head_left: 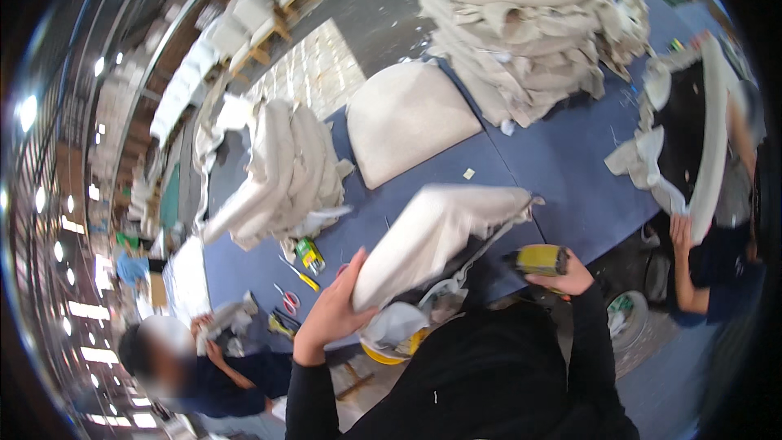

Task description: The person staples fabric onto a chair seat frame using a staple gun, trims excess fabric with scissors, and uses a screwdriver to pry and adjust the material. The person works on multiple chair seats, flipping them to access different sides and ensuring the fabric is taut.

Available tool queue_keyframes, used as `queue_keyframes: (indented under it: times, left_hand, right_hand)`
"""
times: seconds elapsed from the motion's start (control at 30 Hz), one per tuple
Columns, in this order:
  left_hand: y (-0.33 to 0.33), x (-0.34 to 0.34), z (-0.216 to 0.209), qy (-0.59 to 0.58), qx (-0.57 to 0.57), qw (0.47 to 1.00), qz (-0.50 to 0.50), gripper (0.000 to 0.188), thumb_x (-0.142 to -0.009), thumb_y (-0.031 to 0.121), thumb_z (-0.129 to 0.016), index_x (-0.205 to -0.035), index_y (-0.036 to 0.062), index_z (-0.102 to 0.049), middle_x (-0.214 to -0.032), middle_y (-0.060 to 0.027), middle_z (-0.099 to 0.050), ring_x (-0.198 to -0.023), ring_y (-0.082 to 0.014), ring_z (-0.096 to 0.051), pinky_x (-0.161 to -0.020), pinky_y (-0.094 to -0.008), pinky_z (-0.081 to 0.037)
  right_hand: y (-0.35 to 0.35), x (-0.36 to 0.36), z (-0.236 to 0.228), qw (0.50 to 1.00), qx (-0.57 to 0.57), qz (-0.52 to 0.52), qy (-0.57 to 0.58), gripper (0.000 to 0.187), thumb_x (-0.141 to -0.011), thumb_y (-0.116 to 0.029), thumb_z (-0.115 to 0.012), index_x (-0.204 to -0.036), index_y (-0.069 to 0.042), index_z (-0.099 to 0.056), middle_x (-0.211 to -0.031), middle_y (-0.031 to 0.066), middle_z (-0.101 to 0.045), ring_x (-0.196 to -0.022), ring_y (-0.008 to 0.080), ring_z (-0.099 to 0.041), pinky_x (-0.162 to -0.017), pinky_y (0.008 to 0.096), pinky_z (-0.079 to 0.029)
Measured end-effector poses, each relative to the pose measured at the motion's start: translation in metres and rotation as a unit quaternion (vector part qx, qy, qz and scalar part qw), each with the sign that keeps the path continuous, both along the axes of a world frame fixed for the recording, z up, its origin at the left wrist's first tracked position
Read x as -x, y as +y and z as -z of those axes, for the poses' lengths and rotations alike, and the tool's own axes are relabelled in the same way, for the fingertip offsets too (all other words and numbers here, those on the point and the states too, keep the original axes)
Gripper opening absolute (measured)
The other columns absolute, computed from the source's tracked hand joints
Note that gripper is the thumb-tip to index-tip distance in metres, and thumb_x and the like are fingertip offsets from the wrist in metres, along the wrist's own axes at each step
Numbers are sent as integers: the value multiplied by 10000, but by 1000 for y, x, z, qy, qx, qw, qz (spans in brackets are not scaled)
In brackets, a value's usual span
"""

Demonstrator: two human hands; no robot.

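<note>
My left hand (pixel 338 301) grips the left edge of a cream fabric-covered cushion panel (pixel 440 228), its thumb low and its fingers along the side. The panel stands tilted up off the blue table (pixel 562 187), with loose fabric along its lower edge. To the right of it, my right hand (pixel 570 275) is closed round a yellow and black staple gun (pixel 542 260), held at the table's near edge. Left of my left hand lie red-handled scissors (pixel 287 301), a yellow-handled screwdriver (pixel 305 279) and a green and yellow box (pixel 309 255).
A rounded cream panel (pixel 411 122) lies flat ahead, between a leaning row of panels (pixel 285 171) and a tall stack (pixel 521 33). Co-workers handle covers at left (pixel 228 371) and right (pixel 709 277). A bin (pixel 626 318) stands on the floor at right.
</note>
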State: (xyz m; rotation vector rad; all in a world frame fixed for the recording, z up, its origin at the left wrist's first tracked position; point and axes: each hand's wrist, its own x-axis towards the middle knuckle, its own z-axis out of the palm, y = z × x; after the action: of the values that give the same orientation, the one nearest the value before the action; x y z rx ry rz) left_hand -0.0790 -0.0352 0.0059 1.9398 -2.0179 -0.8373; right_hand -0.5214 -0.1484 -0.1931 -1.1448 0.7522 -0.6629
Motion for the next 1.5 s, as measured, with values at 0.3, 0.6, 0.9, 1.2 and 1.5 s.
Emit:
queue_keyframes:
  times: [0.3, 0.6, 0.9, 1.2, 1.5]
  left_hand:
    - [166, 15, 40, 7, -8, 948, -318, 504, -869, 70, -801, -1363, 14, -716, -1429, -213, -725, -1383, -388, -677, -1175, -436, -509]
    - [156, 35, 31, -124, 36, 931, -342, 456, -937, 68, -704, -1392, 70, -744, -1499, -206, -707, -1460, -412, -632, -1185, -454, -514]
    - [41, -8, 144, -5, 213, 950, -227, 495, -980, 43, -654, -1467, 108, -715, -1521, -169, -699, -1452, -361, -644, -1178, -421, -529]
    - [68, -10, 359, 624, -22, 606, -492, 661, -1216, 441, -440, -1733, 36, -364, -1681, -189, -544, -1559, -266, -523, -1301, -402, -379]
    - [51, -2, 384, 660, -25, 659, -361, 778, -1219, 531, -303, -1804, 65, -90, -1884, -161, -109, -1740, -264, -113, -1403, -412, -74]
  right_hand:
    - [-50, 84, 194, 849, 289, 156, 414, 437, -869, 3, -744, -1301, -57, -775, -1489, 168, -655, -1325, 384, -664, -1134, 426, -525]
    - [-23, -24, 77, 899, -330, -282, -62, 816, -1074, -317, -721, -1757, -80, -342, -1755, 124, -414, -1621, 233, -366, -1329, 382, -274]
    - [-33, 55, 35, 995, 19, -72, 69, 1110, -906, -390, -856, -1774, -28, -266, -1809, 138, -335, -1672, 263, -301, -1358, 394, -202]
    - [64, 52, 158, 894, 187, 50, 405, 1025, -976, -229, -821, -1787, -82, -211, -1810, 218, -297, -1682, 350, -295, -1340, 449, -290]
    - [144, 41, 174, 857, 167, 137, 467, 843, -1072, -191, -714, -1776, -68, -267, -1811, 209, -335, -1681, 339, -321, -1344, 425, -278]
